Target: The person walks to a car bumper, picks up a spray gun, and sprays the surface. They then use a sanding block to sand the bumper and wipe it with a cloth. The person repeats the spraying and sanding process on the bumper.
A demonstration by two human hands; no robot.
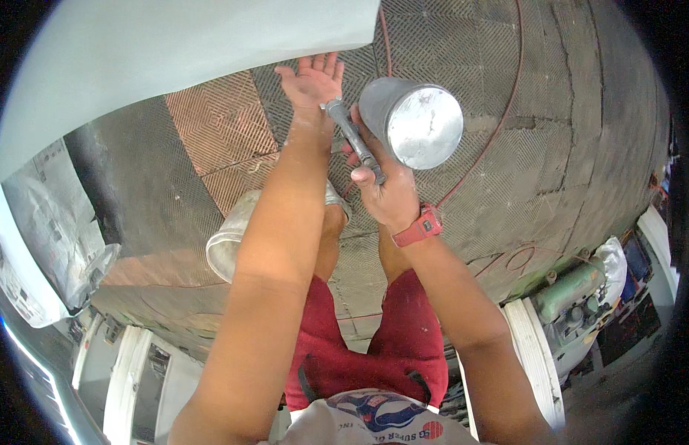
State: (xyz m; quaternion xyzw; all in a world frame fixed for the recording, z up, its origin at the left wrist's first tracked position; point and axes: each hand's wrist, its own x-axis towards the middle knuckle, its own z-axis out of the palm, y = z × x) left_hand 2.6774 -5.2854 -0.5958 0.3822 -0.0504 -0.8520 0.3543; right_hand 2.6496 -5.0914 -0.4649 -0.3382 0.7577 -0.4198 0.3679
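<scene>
My right hand [389, 189] grips a grey metal spray gun [348, 130] with a large silver cylindrical cup [422, 126] on its right side. My left hand [311, 89] is open, palm up and fingers spread, just left of the gun's upper end. Its fingertips reach the lower edge of a pale grey panel [174, 48] across the upper left; I cannot tell whether they touch it.
A white bucket [229, 241] sits behind my left forearm on tiled mats [211, 133]. A red hose [493, 133] crosses the floor. A paper-covered part [47, 222] is at the left, a green tank [571, 289] at the right, white pieces [125, 371] along the lower edge.
</scene>
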